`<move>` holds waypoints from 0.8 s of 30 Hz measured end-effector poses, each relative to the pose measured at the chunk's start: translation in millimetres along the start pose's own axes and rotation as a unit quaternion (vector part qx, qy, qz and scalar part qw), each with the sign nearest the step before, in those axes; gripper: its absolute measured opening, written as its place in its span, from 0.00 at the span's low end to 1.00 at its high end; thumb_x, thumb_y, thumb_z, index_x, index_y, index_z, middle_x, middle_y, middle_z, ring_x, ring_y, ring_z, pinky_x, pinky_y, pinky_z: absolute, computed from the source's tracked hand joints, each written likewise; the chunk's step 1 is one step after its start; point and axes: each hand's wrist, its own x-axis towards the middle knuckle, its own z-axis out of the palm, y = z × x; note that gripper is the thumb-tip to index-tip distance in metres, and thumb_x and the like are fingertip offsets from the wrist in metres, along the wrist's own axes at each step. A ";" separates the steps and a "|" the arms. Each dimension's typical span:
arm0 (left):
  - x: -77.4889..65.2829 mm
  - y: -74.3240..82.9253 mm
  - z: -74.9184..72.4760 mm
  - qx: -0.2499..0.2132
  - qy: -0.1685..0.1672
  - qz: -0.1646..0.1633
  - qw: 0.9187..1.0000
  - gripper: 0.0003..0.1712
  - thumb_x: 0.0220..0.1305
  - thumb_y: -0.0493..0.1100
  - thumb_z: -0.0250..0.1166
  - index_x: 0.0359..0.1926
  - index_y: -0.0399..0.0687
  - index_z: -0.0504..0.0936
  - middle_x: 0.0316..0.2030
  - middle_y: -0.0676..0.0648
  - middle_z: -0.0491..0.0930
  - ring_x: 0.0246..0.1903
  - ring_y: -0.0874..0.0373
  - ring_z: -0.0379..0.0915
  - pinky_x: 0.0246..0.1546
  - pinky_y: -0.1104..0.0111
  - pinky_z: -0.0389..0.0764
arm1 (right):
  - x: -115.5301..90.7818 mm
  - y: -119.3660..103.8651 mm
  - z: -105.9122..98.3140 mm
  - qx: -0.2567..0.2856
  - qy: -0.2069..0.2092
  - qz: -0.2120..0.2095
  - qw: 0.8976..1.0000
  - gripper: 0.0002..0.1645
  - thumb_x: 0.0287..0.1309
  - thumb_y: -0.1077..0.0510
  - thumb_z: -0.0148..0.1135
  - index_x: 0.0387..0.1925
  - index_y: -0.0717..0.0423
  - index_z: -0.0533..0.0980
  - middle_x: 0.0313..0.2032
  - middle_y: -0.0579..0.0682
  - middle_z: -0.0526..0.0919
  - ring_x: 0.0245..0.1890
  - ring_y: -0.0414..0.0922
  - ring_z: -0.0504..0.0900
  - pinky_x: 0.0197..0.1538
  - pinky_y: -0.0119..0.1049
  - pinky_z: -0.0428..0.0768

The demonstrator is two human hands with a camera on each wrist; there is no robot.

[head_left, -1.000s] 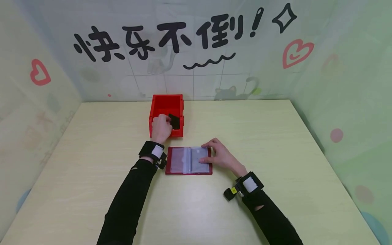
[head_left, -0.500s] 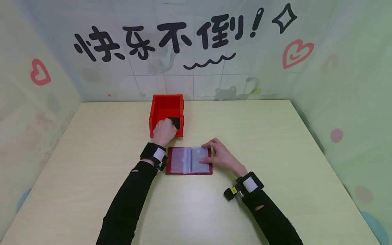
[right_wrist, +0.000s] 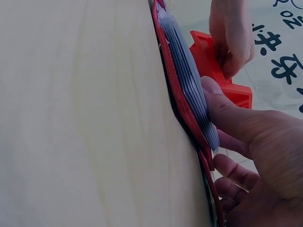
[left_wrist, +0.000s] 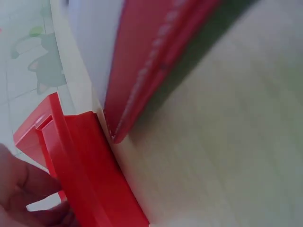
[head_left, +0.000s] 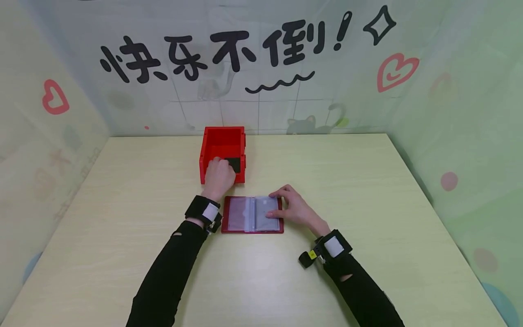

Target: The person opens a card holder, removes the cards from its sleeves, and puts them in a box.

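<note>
An open card holder (head_left: 250, 222) with a red cover and clear plastic sleeves lies on the table. My right hand (head_left: 295, 206) holds its right side, the thumb on the sleeves (right_wrist: 187, 71) and the other fingers along the cover's edge. Farther back stands a red bin (head_left: 222, 136). My left hand (head_left: 219, 177) reaches in over its near side, fingers bent down inside. Right beside these fingers is a flat black piece (head_left: 234, 164), partly hidden by the hand. Whether the left fingers pinch something I cannot tell.
The pale wooden table (head_left: 347, 181) extends around the bin and card holder. A printed cloth backdrop (head_left: 163, 109) with black lettering rises behind the table and along both sides. The bin stands near the table's back edge.
My left hand has shifted slightly back and right inside the bin. The black piece, tilted up earlier, now shows lower and flatter. My right hand and the card holder have stayed put.
</note>
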 end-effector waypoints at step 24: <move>-61.6 -16.1 7.5 -0.157 -0.218 0.068 0.961 0.15 0.68 0.38 0.62 0.52 0.40 0.85 0.40 0.43 0.84 0.36 0.55 0.75 0.38 0.70 0.78 | 5.8 -8.1 -7.2 -0.066 0.020 -0.039 0.997 0.25 0.52 0.49 0.77 0.49 0.56 0.81 0.44 0.54 0.77 0.38 0.46 0.72 0.39 0.33 0.70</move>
